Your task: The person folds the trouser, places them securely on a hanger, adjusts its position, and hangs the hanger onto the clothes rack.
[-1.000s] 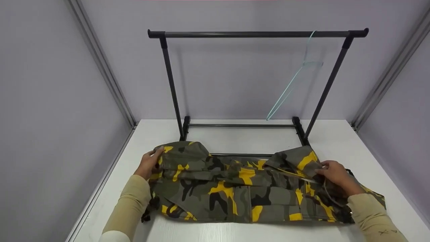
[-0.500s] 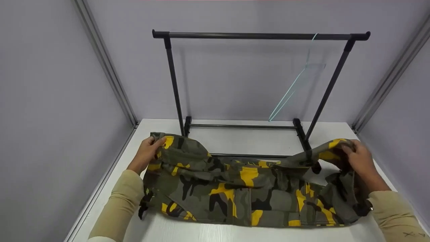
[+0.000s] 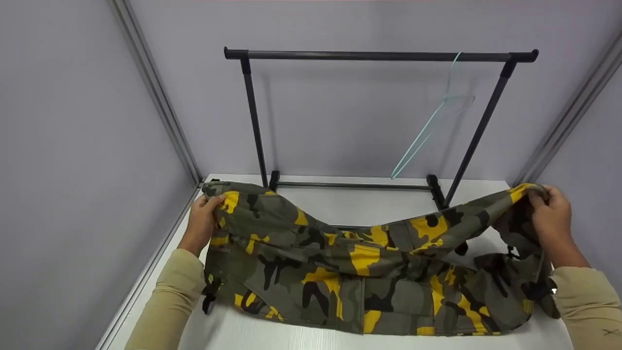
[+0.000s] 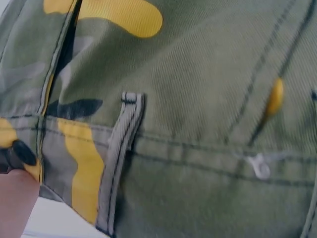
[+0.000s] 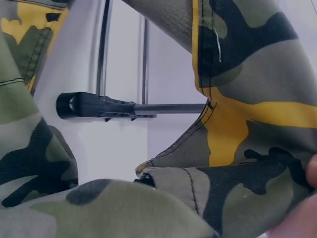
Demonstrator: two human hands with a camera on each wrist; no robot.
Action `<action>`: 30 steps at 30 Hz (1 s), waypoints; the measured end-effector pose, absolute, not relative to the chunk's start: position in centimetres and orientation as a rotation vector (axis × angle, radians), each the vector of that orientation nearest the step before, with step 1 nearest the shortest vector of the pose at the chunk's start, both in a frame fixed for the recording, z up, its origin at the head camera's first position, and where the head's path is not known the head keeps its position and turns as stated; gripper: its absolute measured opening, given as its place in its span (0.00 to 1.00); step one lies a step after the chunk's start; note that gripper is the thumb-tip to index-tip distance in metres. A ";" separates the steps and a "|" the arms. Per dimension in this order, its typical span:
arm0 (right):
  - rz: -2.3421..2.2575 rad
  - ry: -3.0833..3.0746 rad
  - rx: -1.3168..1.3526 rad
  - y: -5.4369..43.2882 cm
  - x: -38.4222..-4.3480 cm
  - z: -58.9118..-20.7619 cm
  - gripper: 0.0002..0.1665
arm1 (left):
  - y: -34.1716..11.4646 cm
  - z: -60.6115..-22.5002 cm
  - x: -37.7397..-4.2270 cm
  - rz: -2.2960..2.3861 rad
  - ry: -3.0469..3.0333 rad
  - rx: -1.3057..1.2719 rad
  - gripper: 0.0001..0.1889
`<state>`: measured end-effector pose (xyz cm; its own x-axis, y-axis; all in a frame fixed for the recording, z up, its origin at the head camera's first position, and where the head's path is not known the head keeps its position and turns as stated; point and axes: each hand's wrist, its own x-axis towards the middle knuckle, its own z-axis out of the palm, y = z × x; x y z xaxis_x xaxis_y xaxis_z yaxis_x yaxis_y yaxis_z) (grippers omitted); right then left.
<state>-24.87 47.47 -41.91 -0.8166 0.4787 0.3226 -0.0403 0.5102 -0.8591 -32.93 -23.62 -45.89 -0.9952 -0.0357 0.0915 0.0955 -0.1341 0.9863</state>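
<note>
Camouflage trousers (image 3: 301, 272) in green, black and yellow lie crosswise before me, the upper layer lifted at both ends. At the left end my left hand (image 3: 199, 221) pinches the cloth near the top corner, thumb in front. In the left wrist view a belt loop (image 4: 121, 153) and stitched waistband fill the picture, with a bit of the hand at the left edge. My right hand (image 3: 554, 216) grips the raised right end of the cloth. Fingertips (image 5: 294, 218) hold folded fabric (image 5: 267, 193) in the right wrist view.
Behind the trousers stands a black garment rack (image 3: 379, 56) on the white table (image 3: 350, 201). A thin light-green hanger (image 3: 420, 138) hangs near the right of its bar. Grey walls (image 3: 82, 146) enclose the sides and back.
My right hand has moved right and up, stretching the upper layer of the trousers outward. The left hand has risen slightly and shifted left with its corner.
</note>
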 end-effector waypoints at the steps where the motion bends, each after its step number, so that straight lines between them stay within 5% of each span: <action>1: 1.309 -2.175 -0.392 47.7 -24.8 -41.8 0.04 | -23.7 -45.8 -33.0 -2.374 -1.885 -0.065 0.11; 3: 1.430 -2.054 -0.455 48.3 -24.7 -41.6 0.03 | -24.1 -45.8 -33.2 -2.479 -1.642 -0.060 0.07; 7: 1.568 -1.943 -0.581 49.6 -24.3 -41.6 0.06 | -25.3 -46.3 -34.0 -2.490 -1.394 0.047 0.14; 12: 1.333 -2.193 -0.686 50.5 -24.4 -42.7 0.08 | -26.5 -48.0 -34.4 -2.379 -1.801 0.254 0.05; 20: 0.955 -2.590 -0.520 50.7 -24.9 -46.2 0.31 | -27.4 -51.6 -34.0 -1.932 -2.445 0.284 0.20; 30: 0.973 -3.061 -0.261 52.3 -23.0 -49.9 0.30 | -27.6 -55.1 -32.7 -1.827 -2.763 0.188 0.37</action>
<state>-22.95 52.29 -49.88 -0.9836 0.1288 -0.1259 0.1778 0.8049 -0.5662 -32.69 -27.59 -55.14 -0.9782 0.0026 -0.2078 -0.1901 0.3921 0.9001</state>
